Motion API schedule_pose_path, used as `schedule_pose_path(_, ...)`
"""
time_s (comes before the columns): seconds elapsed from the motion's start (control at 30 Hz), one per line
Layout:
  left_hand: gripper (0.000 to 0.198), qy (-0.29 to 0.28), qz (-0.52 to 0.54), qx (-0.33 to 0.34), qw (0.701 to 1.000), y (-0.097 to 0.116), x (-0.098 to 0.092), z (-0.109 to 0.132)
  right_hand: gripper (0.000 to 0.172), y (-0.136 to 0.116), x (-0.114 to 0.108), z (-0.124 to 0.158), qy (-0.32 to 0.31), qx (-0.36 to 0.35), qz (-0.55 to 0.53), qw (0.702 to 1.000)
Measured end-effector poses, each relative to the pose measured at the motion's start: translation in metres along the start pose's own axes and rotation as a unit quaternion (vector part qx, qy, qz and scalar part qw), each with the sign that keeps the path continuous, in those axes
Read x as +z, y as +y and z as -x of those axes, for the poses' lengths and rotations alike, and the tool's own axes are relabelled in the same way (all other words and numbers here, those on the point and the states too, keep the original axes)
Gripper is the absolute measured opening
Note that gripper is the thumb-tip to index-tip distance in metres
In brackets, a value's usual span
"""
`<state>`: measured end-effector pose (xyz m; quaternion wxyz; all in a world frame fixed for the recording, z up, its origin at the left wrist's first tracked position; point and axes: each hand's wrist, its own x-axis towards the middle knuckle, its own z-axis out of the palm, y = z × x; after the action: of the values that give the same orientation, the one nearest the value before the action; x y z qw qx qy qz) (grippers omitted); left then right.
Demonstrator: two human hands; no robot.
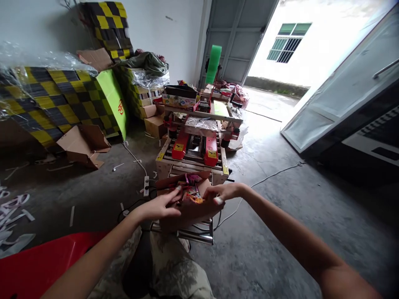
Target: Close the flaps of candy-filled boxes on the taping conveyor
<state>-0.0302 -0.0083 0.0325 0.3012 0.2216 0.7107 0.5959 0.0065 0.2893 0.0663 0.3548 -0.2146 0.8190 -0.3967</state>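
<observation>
An open cardboard box (pixel 190 214) stands in front of me on the near end of a roller conveyor (pixel 201 237). Inside lie colourful plastic packets (pixel 195 194), pink, red and orange, whose contents I cannot make out. My left hand (pixel 163 206) is over the box's left side, fingers stretched out and thumb apart, holding nothing. On the right, my right hand (pixel 220 192) bends its fingers over the box's edge, with the thumb on the outer side. Its fingertips are partly hidden.
Beyond the box is a carton-sealing machine with red side belts (pixel 210 150) and a green tape roll (pixel 213 64). A printed carton (pixel 179 97) rests on top. A power strip (pixel 146 186) and cables lie on the floor. A red plastic surface (pixel 59 257) is at lower left.
</observation>
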Motion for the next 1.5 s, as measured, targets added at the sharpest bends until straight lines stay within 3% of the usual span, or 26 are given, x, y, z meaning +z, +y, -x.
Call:
schedule_pose_path(0.07,0.073,-0.006,-0.004,0.010,1.000,-0.006,-0.002,-0.008,0.062,0.005,0.000,0.014,-0.008,-0.039,-0.080,0.996)
schedule_pose_path(0.1,0.071,0.005,-0.013,0.020,1.000,-0.009,-0.002,-0.011,0.063,0.010,0.004,0.017,0.020,-0.043,-0.094,0.994)
schedule_pose_path(0.2,0.069,0.054,-0.042,0.055,0.996,-0.017,0.003,-0.015,0.056,0.025,0.028,0.016,0.225,-0.030,-0.091,0.970)
schedule_pose_path(0.3,0.071,0.077,-0.112,0.088,0.987,-0.016,0.016,-0.009,0.054,0.039,0.054,0.006,0.437,-0.008,-0.051,0.898)
schedule_pose_path(0.37,0.068,0.103,-0.196,0.129,0.967,-0.012,0.030,-0.003,0.051,0.045,0.065,0.000,0.482,0.009,-0.055,0.875)
schedule_pose_path(0.47,0.064,0.093,-0.351,0.213,0.907,-0.005,0.054,0.005,0.047,0.052,0.074,0.002,0.490,0.024,-0.100,0.866)
schedule_pose_path(0.57,0.062,0.072,-0.456,0.228,0.857,-0.005,0.071,0.008,0.042,0.059,0.079,0.015,0.462,0.020,-0.138,0.876)
schedule_pose_path(0.73,0.071,0.094,-0.541,0.264,0.793,-0.016,0.077,0.012,0.041,0.070,0.072,0.034,0.357,0.002,-0.158,0.921)
schedule_pose_path(0.93,0.078,0.118,-0.594,0.276,0.746,-0.024,0.077,0.013,0.012,0.048,0.004,0.010,0.124,0.001,-0.047,0.991)
schedule_pose_path(0.97,0.079,0.119,-0.598,0.275,0.744,-0.025,0.078,0.012,0.014,0.041,-0.008,0.003,0.091,0.005,-0.016,0.996)
schedule_pose_path(1.1,0.079,0.132,-0.601,0.273,0.739,-0.029,0.078,0.011,0.038,0.017,-0.038,-0.025,0.014,0.014,0.105,0.994)
schedule_pose_path(1.2,0.077,0.136,-0.602,0.259,0.743,-0.031,0.078,0.010,0.046,0.007,-0.051,-0.041,-0.042,0.029,0.160,0.986)
schedule_pose_path(1.37,0.075,0.122,-0.615,0.237,0.742,-0.030,0.079,0.010,0.040,-0.002,-0.062,-0.065,-0.127,0.059,0.194,0.971)
schedule_pose_path(1.5,0.070,0.153,-0.651,0.229,0.707,-0.034,0.087,0.007,0.033,-0.006,-0.053,-0.083,-0.108,0.084,0.198,0.971)
